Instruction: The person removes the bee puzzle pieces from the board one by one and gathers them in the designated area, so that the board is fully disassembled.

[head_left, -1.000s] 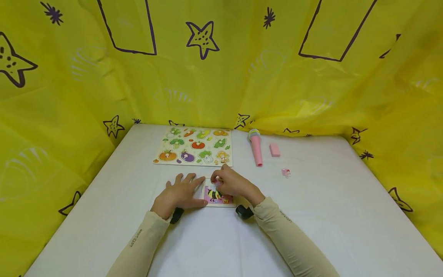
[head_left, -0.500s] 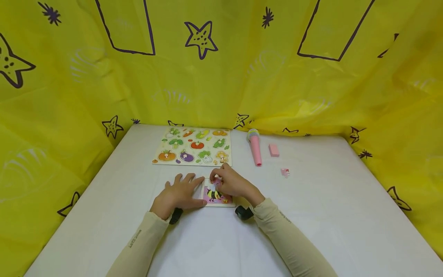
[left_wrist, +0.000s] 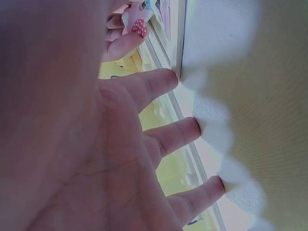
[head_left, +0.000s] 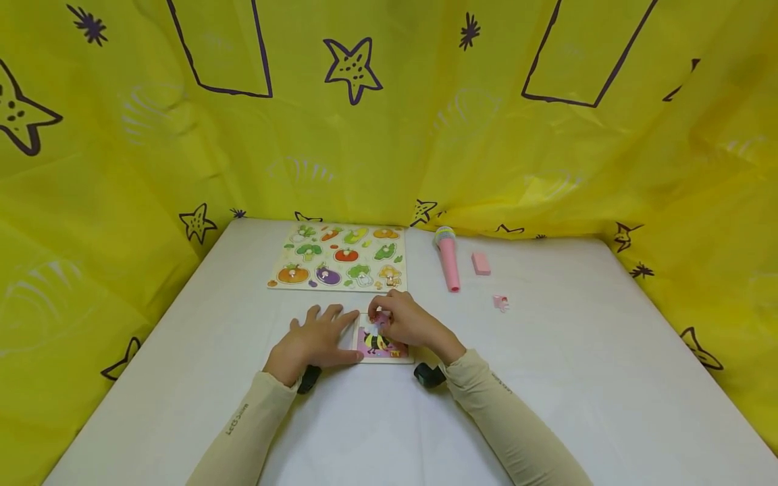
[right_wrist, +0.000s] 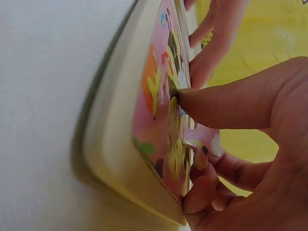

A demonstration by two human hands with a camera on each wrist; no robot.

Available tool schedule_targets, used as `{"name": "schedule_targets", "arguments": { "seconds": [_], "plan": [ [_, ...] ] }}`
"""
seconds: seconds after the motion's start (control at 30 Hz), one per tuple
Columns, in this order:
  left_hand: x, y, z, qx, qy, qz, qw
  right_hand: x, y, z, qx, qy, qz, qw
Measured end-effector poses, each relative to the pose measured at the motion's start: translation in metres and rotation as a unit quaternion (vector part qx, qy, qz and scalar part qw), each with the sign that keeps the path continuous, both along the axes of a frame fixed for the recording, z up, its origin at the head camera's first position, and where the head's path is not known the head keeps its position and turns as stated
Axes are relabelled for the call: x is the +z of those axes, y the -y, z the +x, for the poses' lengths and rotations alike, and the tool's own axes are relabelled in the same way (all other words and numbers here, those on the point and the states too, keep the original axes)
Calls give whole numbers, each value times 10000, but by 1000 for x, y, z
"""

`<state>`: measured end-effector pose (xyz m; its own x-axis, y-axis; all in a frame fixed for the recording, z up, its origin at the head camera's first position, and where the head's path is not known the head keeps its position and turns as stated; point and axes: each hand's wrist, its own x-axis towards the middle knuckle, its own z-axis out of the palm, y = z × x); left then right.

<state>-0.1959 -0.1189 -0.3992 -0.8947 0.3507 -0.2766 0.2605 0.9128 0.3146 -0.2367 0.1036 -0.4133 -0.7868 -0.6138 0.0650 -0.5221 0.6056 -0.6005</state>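
A small jigsaw puzzle board point(head_left: 389, 360) with a pale raised frame and a black-and-yellow bee picture lies on the white table. My left hand point(head_left: 323, 339) is spread flat at its left side, with thumb and index fingertips at the frame's edge. In the left wrist view, the fingers point(left_wrist: 159, 86) of that hand are straight and apart. My right hand point(head_left: 412, 320) pinches a pink puzzle piece point(right_wrist: 210, 138) over the upper part of the board. In the right wrist view, the piece stands tilted up from the picture, and the thumb point(right_wrist: 216, 107) reaches onto the picture's surface.
Behind the hands lies a wooden vegetable knob puzzle point(head_left: 319, 257). To the right are a pink toy microphone point(head_left: 449, 260), a pink block point(head_left: 481, 263) and a loose puzzle piece point(head_left: 501, 303). A yellow patterned curtain point(head_left: 389, 148) encloses the table's back and sides.
The piece in my right hand has turned slightly, showing more pink than a second ago. My right hand has shifted only a little; the left hand stays at the frame.
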Motion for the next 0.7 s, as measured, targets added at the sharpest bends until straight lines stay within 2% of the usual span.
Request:
{"name": "schedule_targets", "arguments": {
  "seconds": [0.17,0.4,0.63,0.7],
  "plan": [
    [-1,-1,-2,-12,-29,-9,10000,0,3,2,88,-308,-118,9994],
    [0,0,0,32,31,-2,10000,1,11,9,-167,-166,61,9997],
    [1,-1,0,29,-18,-14,10000,3,8,11,-109,-475,-81,9988],
    [1,-1,1,14,-16,-46,10000,5,6,12,-143,-449,-167,9987]
  ]
}}
